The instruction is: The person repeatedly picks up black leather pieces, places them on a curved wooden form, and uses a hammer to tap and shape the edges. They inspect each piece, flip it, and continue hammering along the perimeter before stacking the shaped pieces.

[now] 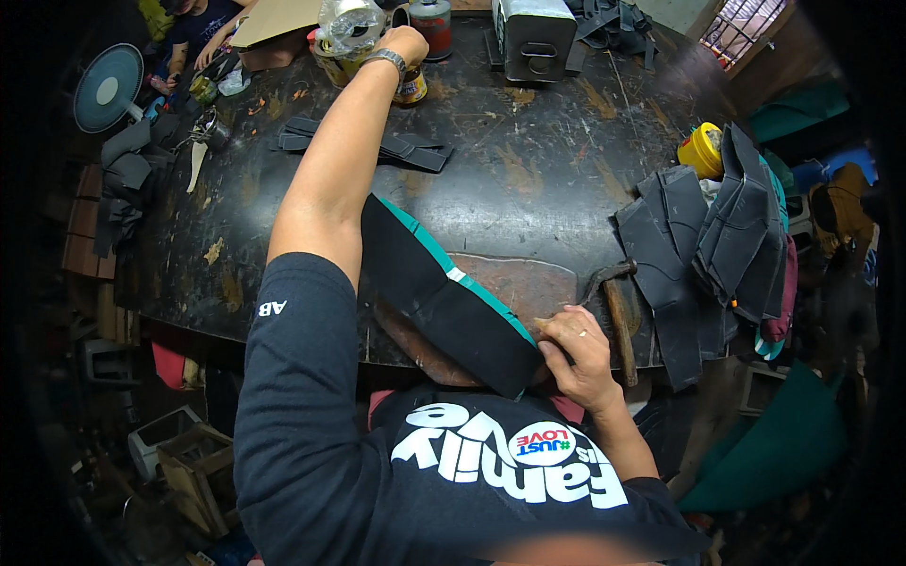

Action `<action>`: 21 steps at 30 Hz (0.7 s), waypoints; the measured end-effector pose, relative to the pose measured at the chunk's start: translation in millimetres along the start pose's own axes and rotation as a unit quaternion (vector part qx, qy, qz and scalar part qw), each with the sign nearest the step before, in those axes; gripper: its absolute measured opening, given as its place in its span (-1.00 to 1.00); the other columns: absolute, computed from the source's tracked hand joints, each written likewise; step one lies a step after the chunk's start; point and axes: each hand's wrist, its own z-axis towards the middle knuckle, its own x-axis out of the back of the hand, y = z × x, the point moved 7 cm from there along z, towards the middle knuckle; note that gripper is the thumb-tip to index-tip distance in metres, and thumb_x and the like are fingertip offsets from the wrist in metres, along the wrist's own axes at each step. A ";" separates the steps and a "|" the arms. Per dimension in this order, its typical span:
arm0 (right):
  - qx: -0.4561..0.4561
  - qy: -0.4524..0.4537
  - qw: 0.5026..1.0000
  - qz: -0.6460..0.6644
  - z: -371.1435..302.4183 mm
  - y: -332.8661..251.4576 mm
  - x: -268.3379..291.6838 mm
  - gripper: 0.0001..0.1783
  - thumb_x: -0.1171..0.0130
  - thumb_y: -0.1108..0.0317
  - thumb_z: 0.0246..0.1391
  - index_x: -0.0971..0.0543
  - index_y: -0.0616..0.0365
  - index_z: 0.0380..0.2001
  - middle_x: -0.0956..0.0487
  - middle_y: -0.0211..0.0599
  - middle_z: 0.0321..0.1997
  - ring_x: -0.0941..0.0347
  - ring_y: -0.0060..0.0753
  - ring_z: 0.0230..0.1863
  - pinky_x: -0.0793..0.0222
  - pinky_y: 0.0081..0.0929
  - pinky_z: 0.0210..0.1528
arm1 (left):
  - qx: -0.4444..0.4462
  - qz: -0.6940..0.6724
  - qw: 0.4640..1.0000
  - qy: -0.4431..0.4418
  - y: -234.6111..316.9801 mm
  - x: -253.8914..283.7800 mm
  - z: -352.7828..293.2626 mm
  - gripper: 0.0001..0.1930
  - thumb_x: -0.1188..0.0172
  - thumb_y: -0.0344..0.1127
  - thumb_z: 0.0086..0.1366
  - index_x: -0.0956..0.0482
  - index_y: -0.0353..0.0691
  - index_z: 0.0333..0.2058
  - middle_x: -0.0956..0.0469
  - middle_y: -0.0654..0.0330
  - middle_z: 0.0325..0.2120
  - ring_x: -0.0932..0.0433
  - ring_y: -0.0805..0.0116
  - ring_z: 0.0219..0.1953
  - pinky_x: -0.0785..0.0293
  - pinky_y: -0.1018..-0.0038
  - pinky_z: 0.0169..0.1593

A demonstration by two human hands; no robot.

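My left hand (404, 44), with a watch on its wrist, reaches far forward over the table. Its fingers are closed above a small yellow can (412, 89); what they grip is hidden. Close to my body, my right hand (578, 354) pinches the right corner of a long black panel (444, 302) between thumb and curled fingers. A teal strip (420, 241) runs along the panel's far edge, with a small white patch midway. Beneath the panel lies a worn brown board (514, 283). A hammer (620, 316) rests just right of my right hand.
Flat black strips (411, 151) lie beyond the panel. A red can (432, 28) and a grey metal box (535, 42) stand at the back. Stacked black pieces (665, 226) and a yellow tub (700, 151) sit at right. Another person (203, 28) is at far left, near a fan (109, 88).
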 end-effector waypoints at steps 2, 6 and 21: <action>0.021 -0.007 1.000 -0.008 1.2 -3.4 -3.4 -0.71 -0.32 0.54 -0.02 -0.65 0.25 -0.15 -0.63 -0.20 -0.33 -0.58 -0.15 -0.24 -0.40 -0.06 0.12 | -0.011 0.005 1.000 0.008 -2.1 2.7 0.3 -0.63 -0.13 -0.28 0.30 -0.68 -0.38 -0.01 -0.55 -0.26 0.10 -0.55 -0.13 0.18 -0.50 0.11 0.19; 0.010 0.000 1.000 -0.008 -2.4 -1.8 0.3 -0.72 -0.32 0.52 -0.01 -0.65 0.27 -0.16 -0.62 -0.20 -0.33 -0.57 -0.14 -0.23 -0.41 -0.06 0.11 | -0.040 -0.113 0.987 0.108 -11.2 15.0 -8.9 -0.62 -0.22 -0.14 0.33 -0.69 -0.31 -0.02 -0.61 -0.14 0.05 -0.57 -0.12 0.13 -0.50 0.15 0.18; -0.190 0.133 0.853 0.467 39.3 15.2 -11.2 -0.11 -0.18 0.45 0.27 0.05 0.06 0.52 -0.48 -0.05 0.14 -0.48 -0.32 0.12 -0.37 -0.37 0.21 | -0.144 -0.733 0.647 -0.150 60.4 -12.2 -432.4 -0.53 -0.11 -0.49 0.41 -0.44 -0.34 0.28 -0.35 0.18 0.33 -0.23 0.40 0.37 -0.06 0.45 0.41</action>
